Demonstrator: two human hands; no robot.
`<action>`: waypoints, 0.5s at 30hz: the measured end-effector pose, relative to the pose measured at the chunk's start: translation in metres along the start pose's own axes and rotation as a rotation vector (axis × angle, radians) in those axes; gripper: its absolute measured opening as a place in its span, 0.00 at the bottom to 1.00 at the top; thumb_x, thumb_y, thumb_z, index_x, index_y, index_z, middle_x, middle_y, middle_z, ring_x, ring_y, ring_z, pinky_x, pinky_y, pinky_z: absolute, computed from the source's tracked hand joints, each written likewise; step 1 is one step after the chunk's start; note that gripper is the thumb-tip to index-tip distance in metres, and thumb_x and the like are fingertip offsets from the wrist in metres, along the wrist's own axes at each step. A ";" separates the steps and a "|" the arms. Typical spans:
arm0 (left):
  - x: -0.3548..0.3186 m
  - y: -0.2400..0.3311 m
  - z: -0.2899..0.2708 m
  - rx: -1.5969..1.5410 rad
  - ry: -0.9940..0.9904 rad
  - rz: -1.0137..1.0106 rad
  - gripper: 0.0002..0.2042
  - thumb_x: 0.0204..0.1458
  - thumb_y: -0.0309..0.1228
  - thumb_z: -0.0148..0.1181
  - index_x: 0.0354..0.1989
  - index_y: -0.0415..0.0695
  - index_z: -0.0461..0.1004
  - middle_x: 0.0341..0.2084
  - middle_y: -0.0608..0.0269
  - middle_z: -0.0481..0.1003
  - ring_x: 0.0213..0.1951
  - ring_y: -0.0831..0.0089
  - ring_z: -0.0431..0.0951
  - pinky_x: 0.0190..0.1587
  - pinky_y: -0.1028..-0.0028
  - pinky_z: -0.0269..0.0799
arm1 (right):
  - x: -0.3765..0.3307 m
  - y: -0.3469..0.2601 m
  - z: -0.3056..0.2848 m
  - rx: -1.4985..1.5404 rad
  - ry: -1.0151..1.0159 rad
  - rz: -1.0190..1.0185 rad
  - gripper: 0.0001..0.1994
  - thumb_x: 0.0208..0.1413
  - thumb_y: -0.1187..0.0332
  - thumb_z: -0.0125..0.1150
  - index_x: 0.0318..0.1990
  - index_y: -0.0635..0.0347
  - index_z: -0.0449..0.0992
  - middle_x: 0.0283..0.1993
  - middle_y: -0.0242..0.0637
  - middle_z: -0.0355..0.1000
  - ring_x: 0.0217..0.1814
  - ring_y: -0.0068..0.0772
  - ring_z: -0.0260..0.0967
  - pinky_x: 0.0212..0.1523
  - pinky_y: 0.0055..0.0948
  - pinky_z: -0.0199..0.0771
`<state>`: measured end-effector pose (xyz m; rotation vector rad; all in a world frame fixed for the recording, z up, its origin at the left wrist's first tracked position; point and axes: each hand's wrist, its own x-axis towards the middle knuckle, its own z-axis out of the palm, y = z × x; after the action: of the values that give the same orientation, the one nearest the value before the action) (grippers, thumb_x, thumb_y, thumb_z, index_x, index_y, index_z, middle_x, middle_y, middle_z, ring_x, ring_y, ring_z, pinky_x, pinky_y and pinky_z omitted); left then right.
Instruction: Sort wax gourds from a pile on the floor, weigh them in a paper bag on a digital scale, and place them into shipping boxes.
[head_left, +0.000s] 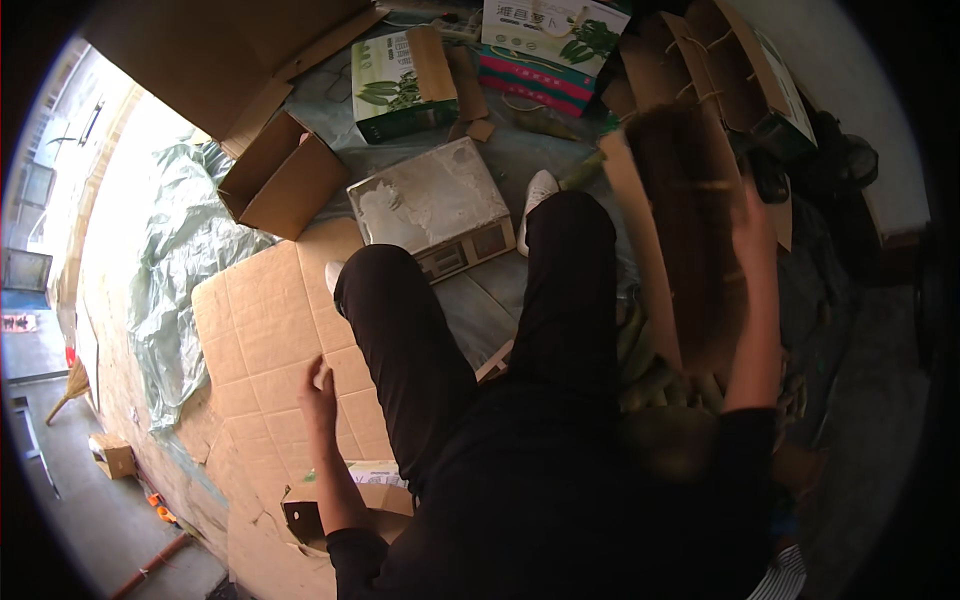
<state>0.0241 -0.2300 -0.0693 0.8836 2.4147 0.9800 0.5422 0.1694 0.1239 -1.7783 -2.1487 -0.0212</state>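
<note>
My right hand [752,220] is at the right wall of a tall open cardboard box [643,240], its fingers closed over the edge and smeared by motion. The box's inside is dark and blurred. Over a flat cardboard sheet [258,325] hangs my left hand [318,398], beside my left knee; its fingers are curled in and I see nothing in them. Between my feet stands a worn, whitish low box-like block [430,195]. Long green vegetables [640,350] lie partly hidden beside my right thigh.
Printed green-and-white cartons [395,85] stand ahead, near a pink-and-green box [535,80]. Open brown boxes [285,175] sit front left, others [735,70] far right. Crumpled plastic sheeting [170,270] lies left. An opened carton [375,495] is by my left forearm; a broom [72,385] stands farther off.
</note>
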 end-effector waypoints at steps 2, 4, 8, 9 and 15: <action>0.016 0.038 -0.016 -0.021 0.124 0.149 0.14 0.50 0.21 0.55 0.47 0.38 0.71 0.43 0.52 0.74 0.48 0.64 0.73 0.51 0.70 0.67 | 0.029 -0.052 -0.006 0.011 0.017 -0.090 0.20 0.53 0.74 0.51 0.55 0.51 0.65 0.46 0.50 0.70 0.49 0.54 0.66 0.44 0.44 0.66; 0.030 0.092 -0.028 -0.020 0.198 0.303 0.14 0.50 0.19 0.53 0.47 0.38 0.71 0.44 0.54 0.73 0.49 0.64 0.72 0.52 0.70 0.65 | 0.052 -0.091 -0.006 0.024 0.063 -0.201 0.20 0.53 0.73 0.51 0.55 0.49 0.66 0.48 0.46 0.70 0.49 0.52 0.66 0.44 0.42 0.67; 0.035 0.197 -0.032 0.011 0.258 0.513 0.16 0.49 0.17 0.53 0.48 0.38 0.71 0.46 0.55 0.71 0.51 0.62 0.70 0.54 0.68 0.64 | 0.095 -0.149 0.027 0.103 0.183 -0.463 0.19 0.51 0.75 0.52 0.50 0.45 0.70 0.45 0.38 0.72 0.45 0.46 0.69 0.42 0.39 0.70; 0.035 0.216 -0.029 0.003 0.243 0.570 0.16 0.48 0.16 0.53 0.48 0.38 0.71 0.46 0.54 0.71 0.52 0.61 0.70 0.54 0.68 0.63 | 0.102 -0.168 0.031 0.114 0.190 -0.500 0.18 0.50 0.75 0.52 0.49 0.44 0.72 0.44 0.37 0.73 0.45 0.45 0.70 0.41 0.38 0.70; 0.039 0.297 0.003 0.466 0.088 0.899 0.27 0.38 0.27 0.65 0.52 0.50 0.69 0.51 0.62 0.66 0.60 0.59 0.59 0.63 0.51 0.46 | 0.107 -0.270 0.075 0.231 0.129 -0.749 0.20 0.46 0.78 0.49 0.44 0.41 0.75 0.40 0.33 0.74 0.42 0.41 0.72 0.38 0.37 0.74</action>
<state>0.1178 -0.0365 0.1389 2.2458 2.3395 0.6981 0.2496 0.2308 0.1395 -0.7578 -2.4659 -0.0670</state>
